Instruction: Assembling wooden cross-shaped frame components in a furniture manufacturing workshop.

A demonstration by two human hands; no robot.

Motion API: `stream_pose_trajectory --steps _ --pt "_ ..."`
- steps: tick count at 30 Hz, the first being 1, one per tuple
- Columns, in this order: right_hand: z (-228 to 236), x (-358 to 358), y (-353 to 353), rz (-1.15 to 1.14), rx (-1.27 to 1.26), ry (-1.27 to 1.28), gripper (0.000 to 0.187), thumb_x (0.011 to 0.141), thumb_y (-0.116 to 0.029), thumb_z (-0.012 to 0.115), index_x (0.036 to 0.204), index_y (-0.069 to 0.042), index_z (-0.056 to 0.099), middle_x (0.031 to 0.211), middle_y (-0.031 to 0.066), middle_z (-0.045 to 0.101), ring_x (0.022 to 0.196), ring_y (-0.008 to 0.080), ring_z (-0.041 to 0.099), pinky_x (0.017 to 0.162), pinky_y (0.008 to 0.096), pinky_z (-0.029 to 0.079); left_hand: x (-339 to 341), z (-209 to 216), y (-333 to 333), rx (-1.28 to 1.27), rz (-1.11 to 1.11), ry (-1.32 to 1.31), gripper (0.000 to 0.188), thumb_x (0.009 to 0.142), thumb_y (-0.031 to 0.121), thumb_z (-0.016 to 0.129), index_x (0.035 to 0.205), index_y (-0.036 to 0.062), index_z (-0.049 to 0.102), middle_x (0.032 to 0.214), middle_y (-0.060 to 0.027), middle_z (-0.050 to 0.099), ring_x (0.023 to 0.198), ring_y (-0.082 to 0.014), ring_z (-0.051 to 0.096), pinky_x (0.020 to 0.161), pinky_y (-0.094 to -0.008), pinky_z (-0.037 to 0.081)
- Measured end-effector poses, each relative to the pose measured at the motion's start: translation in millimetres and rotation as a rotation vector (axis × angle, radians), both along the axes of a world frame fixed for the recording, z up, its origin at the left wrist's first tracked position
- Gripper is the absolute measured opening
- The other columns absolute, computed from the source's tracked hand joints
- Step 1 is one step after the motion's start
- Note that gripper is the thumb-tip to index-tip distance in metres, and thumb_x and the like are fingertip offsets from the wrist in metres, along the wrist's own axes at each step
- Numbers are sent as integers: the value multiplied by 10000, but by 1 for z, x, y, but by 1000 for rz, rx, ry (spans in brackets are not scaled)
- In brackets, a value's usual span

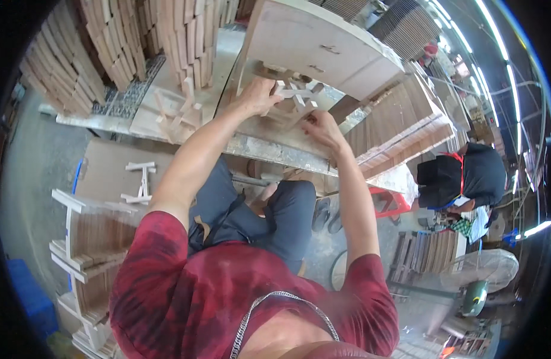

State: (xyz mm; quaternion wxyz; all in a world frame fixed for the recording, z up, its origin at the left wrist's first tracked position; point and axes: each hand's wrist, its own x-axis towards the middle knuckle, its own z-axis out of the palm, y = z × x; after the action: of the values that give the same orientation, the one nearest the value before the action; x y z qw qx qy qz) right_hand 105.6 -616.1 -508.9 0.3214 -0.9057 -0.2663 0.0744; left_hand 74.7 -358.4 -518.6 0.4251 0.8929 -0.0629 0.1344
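The tabletop point(253, 128) carries the work, with a pale upright panel point(293, 42) on its far side. The small wooden frame point(297, 99) sits between the hands, in front of the panel: right of the left hand, left of and slightly beyond the right. Its pale crosspiece runs roughly left to right. The left hand point(261, 97), nearer, is closed on the left end. The right hand point(324, 130) has curled fingers beside the right end; grip cannot be confirmed.
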Motion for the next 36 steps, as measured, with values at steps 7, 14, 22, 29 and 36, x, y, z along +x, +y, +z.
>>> stream_pose_trajectory --steps 7,14,22,29,36 --pt "59 -102 -4 452 -204 -854 526 651 72 715 1156 -64 663 1307 113 618 1106 367 587 878 435 528 -124 16 39 -1016 -197 478 326 944 318 699 921 -5 670 832 -81 718 676 -154 679 552 -291 543" --pt "60 -97 88 315 298 -498 313 857 -66 766 1149 -43 656 1037 121 729 847 276 679 767 373 546 -220 -42 103 -248 909 -238 384 815 265 819 1024 -16 663 836 -148 713 732 -242 705 657 -371 570" --pt "26 -29 230 492 367 78 235 926 -178 744 1093 -31 669 843 70 719 703 134 640 670 325 524 -192 -105 157 -9 663 -73 181 839 80 714 973 -31 662 869 -218 700 835 -359 714 749 -421 547" --pt "-31 -40 243 437 -22 95 367 984 -336 653 1105 10 644 791 153 675 710 249 635 703 371 516 -197 -110 179 -187 590 121 293 847 111 702 1108 -4 639 949 -228 705 896 -376 701 802 -416 545" --pt "-67 -82 240 443 417 -192 488 877 -358 770 1123 26 597 913 270 680 905 411 676 836 466 514 -206 -99 150 -163 549 -149 502 797 274 800 1126 -46 596 1008 -242 693 953 -407 685 814 -434 544"
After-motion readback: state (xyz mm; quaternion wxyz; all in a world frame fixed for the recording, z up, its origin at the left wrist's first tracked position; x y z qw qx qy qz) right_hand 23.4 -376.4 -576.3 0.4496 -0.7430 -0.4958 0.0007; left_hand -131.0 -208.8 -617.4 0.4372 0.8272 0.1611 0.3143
